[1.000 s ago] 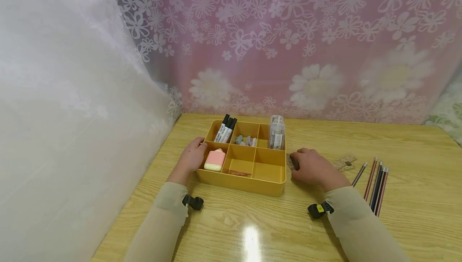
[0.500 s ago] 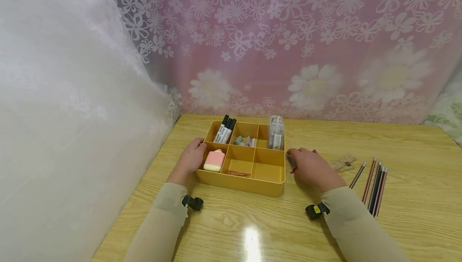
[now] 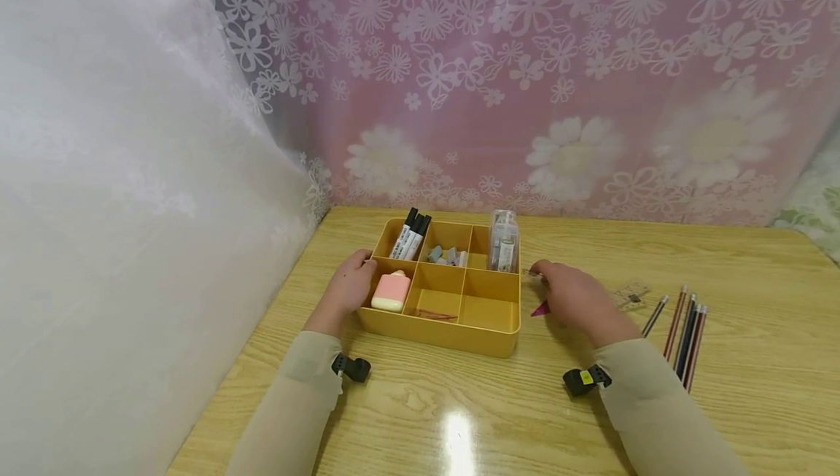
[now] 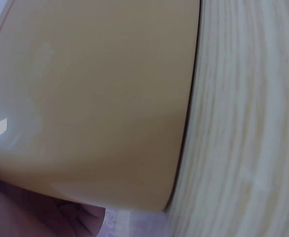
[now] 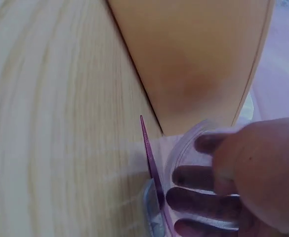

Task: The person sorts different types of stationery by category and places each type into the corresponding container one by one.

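Note:
My left hand [image 3: 349,286] grips the left side of a yellow compartment tray [image 3: 438,336]; in the left wrist view its fingers [image 4: 87,217] curl at the tray's far corner. To the right of the tray, my right hand [image 3: 580,301] pinches a clear protractor [image 5: 186,140]. Its fingers [image 5: 191,177] show through the clear plastic, with the thumb on the near side. Under that hand, a flat magenta pointed piece [image 3: 541,309] sticks out towards the tray. Beside it in the right wrist view is a clear rounded piece [image 5: 153,207], partly cut off.
Inside the tray are black-capped markers [image 3: 410,235], small grey erasers [image 3: 448,256], a clear case [image 3: 504,243], a pink-and-cream item [image 3: 391,291] and thin reddish sticks [image 3: 435,315]. Rightward lie a clear ruler [image 3: 631,294] and several pencils [image 3: 685,337]. A floral curtain [image 3: 525,97] hangs behind.
Beside the tray, my right hand shifted slightly left, then back right and a little up, with the clear protractor now tilted in its fingers. The magenta point has come into view. My left hand stays put.

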The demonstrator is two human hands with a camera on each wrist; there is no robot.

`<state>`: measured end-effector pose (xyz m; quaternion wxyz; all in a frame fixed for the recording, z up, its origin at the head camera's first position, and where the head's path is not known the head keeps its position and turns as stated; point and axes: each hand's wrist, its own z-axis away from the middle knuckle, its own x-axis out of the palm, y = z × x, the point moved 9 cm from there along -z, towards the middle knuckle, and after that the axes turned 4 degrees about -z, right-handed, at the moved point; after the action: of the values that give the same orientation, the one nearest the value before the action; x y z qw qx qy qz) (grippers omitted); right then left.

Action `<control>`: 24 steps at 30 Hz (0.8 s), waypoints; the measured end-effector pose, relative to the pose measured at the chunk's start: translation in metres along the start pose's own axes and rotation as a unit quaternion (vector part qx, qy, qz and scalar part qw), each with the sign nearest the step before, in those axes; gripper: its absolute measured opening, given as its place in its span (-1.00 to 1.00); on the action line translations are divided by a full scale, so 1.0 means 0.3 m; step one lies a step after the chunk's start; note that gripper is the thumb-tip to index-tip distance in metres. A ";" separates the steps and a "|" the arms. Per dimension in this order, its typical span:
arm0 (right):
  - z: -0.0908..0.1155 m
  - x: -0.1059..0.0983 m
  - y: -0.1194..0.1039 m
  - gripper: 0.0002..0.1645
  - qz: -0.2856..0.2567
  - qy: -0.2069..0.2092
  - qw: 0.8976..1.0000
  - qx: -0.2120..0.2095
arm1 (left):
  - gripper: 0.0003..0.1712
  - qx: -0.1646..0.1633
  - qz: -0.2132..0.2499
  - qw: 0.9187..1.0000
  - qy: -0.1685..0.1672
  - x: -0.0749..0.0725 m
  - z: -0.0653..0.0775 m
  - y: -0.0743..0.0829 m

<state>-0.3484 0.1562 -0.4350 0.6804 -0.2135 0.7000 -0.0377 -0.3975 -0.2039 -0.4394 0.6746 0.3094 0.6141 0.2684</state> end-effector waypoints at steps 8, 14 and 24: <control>0.006 -0.094 0.048 -0.73 -0.027 0.053 0.998 0.037 | -0.45 -0.001 0.004 1.000 -0.006 0.003 -0.002 0.002; 0.029 -0.171 0.020 -0.78 -0.075 0.083 0.993 0.031 | -0.45 -0.004 0.013 1.000 -0.007 0.003 -0.002 0.002; 0.066 -0.259 -0.076 -0.75 -0.123 0.150 0.981 -0.010 | -0.45 0.002 0.001 1.000 -0.003 0.000 0.001 0.005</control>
<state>-0.3248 0.1674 -0.3558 0.5557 -0.2961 0.7631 -0.1457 -0.3973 -0.2029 -0.4383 0.6756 0.3121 0.6122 0.2671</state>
